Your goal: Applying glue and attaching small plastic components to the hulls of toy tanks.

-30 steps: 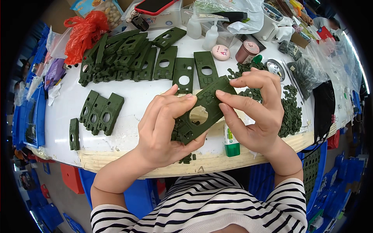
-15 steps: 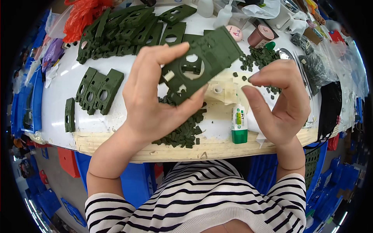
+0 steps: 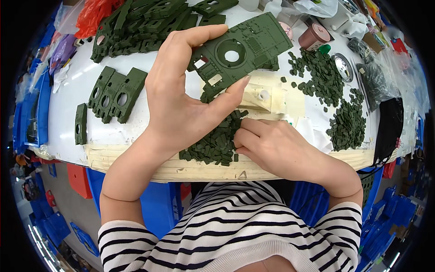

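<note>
My left hand grips a dark green plastic model tank hull by its edges, thumb below and index finger above. The hull is held up over the table, tilted, with its detailed face and large round hole toward me. Lower down, my right hand has its fingers curled together at the right edge of a pile of small dark green plastic pieces. Whatever its fingertips pinch is too small or hidden to make out. Behind the hull's lower edge, a beige taped block with a white peg is partly covered.
Several matching hulls lie at the left, and a large stack of them fills the back left. More small green pieces are heaped at the right. A pink jar and a round metal lid stand behind them.
My right hand has come down and left from beside the hull to the pile, its fingers closing. The hull has risen and turned slightly. The green-capped glue bottle is now mostly hidden behind my right hand.
</note>
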The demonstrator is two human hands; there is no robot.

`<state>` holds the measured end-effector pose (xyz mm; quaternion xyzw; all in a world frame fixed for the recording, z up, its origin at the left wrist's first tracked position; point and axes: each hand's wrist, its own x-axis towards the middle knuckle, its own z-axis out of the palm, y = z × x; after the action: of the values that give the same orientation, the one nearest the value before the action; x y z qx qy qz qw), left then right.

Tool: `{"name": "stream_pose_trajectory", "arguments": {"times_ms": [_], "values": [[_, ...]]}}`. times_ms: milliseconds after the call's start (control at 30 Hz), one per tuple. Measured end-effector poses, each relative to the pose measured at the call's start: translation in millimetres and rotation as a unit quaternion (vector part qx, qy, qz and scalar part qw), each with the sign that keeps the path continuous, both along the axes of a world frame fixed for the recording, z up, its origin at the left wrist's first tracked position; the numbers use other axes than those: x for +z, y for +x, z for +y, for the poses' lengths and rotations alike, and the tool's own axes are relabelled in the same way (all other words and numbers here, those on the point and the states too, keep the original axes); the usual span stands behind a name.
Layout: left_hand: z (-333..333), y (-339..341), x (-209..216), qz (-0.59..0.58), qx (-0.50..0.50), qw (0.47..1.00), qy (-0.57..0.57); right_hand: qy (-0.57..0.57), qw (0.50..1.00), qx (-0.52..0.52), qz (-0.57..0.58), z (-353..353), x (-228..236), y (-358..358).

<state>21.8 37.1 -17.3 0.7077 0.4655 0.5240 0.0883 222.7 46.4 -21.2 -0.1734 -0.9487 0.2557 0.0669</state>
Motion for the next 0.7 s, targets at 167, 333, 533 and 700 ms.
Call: {"name": "stream_pose_trajectory", "arguments": {"times_ms": [167, 333, 533, 700], "values": [[-0.7, 3.9, 3.9, -0.067, -0.023, 0.997, -0.041, -0.023, 0.998, 0.008, 0.057, -1.5, -2.7, 2.6], [-2.8, 0.9, 1.9, -0.122, -0.067, 0.986, -0.087, -0.106, 0.965, -0.056, 0.235, 5.1, 34.8, 11.9], [-5.3, 5.7, 10.6, -0.171, -0.135, 0.969, -0.119, -0.193, 0.842, -0.246, 0.440, 26.7, 59.5, 39.6], [-5.0, 6.3, 5.4, -0.239, -0.205, 0.938, -0.141, -0.270, 0.792, -0.266, 0.479, 49.9, 56.4, 51.4]]}}
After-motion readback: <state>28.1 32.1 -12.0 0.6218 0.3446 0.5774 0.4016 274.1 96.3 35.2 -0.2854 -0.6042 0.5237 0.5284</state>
